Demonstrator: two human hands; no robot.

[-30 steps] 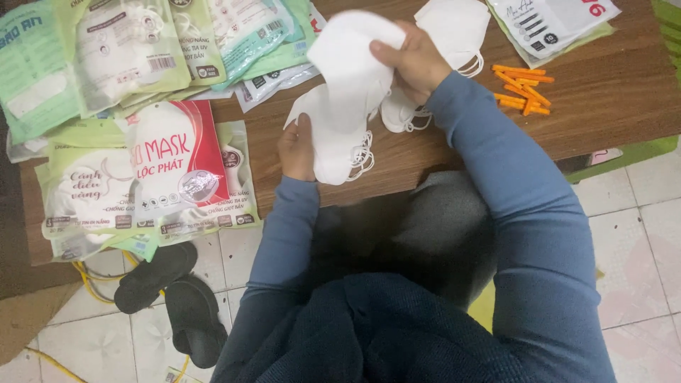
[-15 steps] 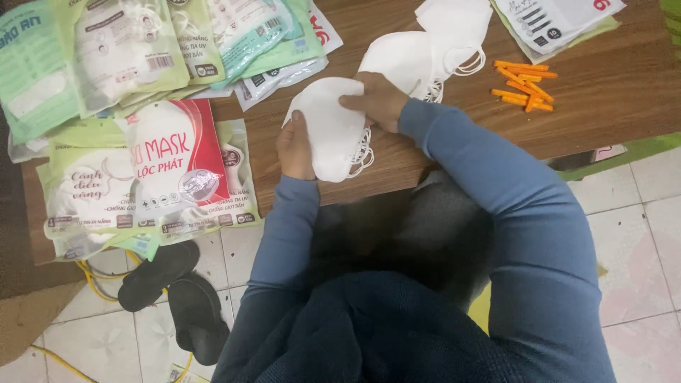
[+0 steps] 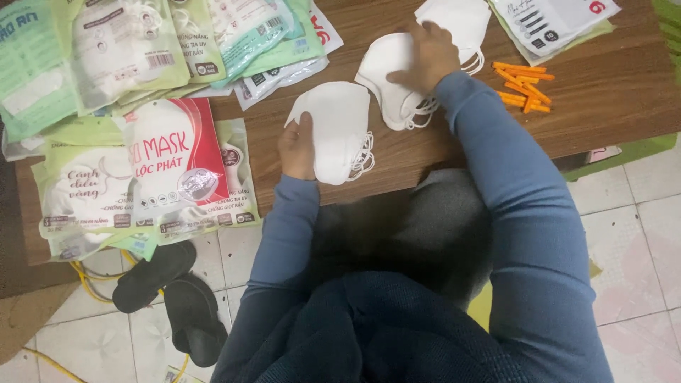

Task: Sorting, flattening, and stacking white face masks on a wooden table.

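My left hand [image 3: 298, 147] grips the near edge of a small stack of white folded face masks [image 3: 335, 126] above the wooden table [image 3: 610, 99]. My right hand [image 3: 428, 57] rests flat on a second pile of white masks [image 3: 390, 85] farther back on the table, fingers spread over them. Another white mask [image 3: 457, 18] lies just behind that pile. Both arms wear blue sleeves.
Many bagged mask packets, green ones [image 3: 120, 42] and a red and white one [image 3: 174, 163], cover the table's left side. Several orange strips [image 3: 523, 84] lie at the right, with a white packet [image 3: 553, 21] behind them. Black slippers [image 3: 170, 298] and a yellow cable [image 3: 85, 280] sit on the tiled floor.
My right hand has carried a mask down from above the stack, let it go onto my left hand's stack, then reached back to the farther pile. The left hand stayed put.
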